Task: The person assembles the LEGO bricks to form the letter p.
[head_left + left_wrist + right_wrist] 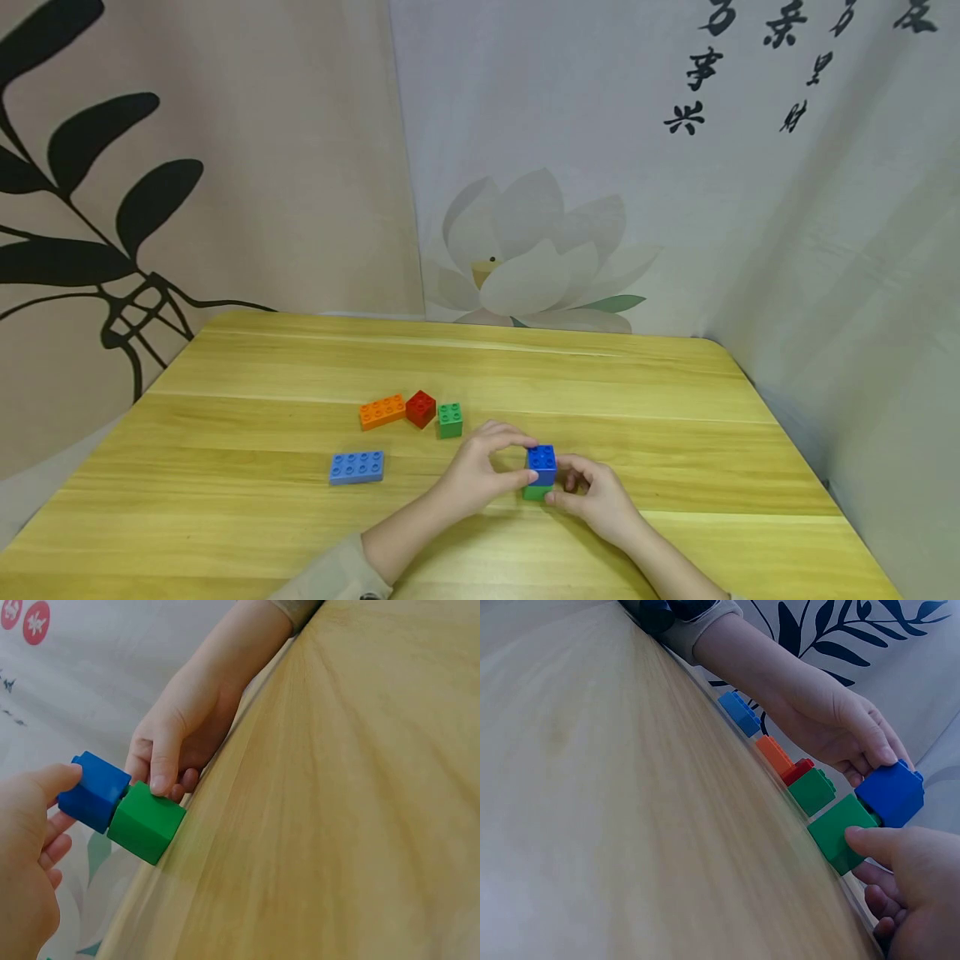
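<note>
Left grip around blue block

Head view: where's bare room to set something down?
Bare table: right of the right hand to the right edge; behind the orange brick, red brick and far green brick to the back edge; left of the light-blue brick to the left edge. Crowded: that row, and where left hand and right hand flank the dark-blue brick over the lower green brick.
</note>
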The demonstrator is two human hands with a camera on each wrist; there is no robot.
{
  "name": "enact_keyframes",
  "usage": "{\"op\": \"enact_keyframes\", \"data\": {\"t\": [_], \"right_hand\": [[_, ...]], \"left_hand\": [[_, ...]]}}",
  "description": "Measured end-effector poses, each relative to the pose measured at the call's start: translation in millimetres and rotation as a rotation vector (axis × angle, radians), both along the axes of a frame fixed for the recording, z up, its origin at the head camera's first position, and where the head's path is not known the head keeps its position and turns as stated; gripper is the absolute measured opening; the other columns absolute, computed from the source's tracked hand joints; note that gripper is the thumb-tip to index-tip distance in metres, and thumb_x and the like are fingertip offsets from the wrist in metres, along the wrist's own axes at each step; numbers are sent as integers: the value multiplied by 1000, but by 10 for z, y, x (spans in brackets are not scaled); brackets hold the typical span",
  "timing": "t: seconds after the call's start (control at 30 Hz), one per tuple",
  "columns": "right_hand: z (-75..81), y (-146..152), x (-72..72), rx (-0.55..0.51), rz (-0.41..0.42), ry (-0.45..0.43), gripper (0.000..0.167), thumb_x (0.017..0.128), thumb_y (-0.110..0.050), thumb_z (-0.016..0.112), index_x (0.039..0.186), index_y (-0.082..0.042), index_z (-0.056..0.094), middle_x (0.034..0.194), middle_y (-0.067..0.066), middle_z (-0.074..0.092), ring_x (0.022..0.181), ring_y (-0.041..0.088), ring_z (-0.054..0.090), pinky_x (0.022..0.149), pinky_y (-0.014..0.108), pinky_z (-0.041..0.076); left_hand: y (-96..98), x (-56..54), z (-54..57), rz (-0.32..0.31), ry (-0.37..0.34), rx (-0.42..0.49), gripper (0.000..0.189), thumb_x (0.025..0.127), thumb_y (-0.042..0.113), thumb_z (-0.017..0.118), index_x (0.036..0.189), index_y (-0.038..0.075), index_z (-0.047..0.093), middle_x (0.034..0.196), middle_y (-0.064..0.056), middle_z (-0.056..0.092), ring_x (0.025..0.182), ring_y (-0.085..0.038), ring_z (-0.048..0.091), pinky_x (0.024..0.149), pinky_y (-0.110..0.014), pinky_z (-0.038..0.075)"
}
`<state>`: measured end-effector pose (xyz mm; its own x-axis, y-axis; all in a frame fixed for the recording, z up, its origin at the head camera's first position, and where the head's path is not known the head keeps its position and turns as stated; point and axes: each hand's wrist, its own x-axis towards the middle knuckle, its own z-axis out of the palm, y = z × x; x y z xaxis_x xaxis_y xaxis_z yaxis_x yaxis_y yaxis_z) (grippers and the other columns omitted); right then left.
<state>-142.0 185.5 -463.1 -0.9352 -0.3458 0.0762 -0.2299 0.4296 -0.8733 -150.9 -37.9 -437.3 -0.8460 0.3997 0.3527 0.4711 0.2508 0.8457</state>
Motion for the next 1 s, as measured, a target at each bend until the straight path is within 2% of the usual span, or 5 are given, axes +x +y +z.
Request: {"op": "enact_keyframes", "data": {"t": [0.2,0.53,0.7,1.0], "right_hand": [[-5,-1,-3,-5,2,1,40,78,-16,79,115,-6,66,82,1,58,76,16,51,66,24,44],[-19,-1,-6,-28,6,4,40,78,-15,80,114,-6,67,80,2,59,75,16,52,65,25,45],[-21,-3,1,-31,8,-6,40,78,-14,79,114,-5,66,81,2,59,75,16,52,65,25,45],[12,-15,6,-14,-6,-18,41,77,-15,80,115,-6,66,81,2,60,75,18,52,65,25,45]], "left_hand": [[3,-4,-4,-16,3,0,33,80,20,79,112,18,70,110,15,61,109,-9,51,95,-43,41],[22,-34,33,-22,104,-63,31,79,17,80,108,14,72,108,12,63,105,-9,52,90,-36,44],[32,-44,53,-32,93,-97,30,79,17,80,108,13,72,106,12,63,104,-9,52,91,-35,44],[30,-43,76,-33,57,-103,30,78,13,81,107,11,72,104,13,63,103,-8,53,92,-35,43]]}}
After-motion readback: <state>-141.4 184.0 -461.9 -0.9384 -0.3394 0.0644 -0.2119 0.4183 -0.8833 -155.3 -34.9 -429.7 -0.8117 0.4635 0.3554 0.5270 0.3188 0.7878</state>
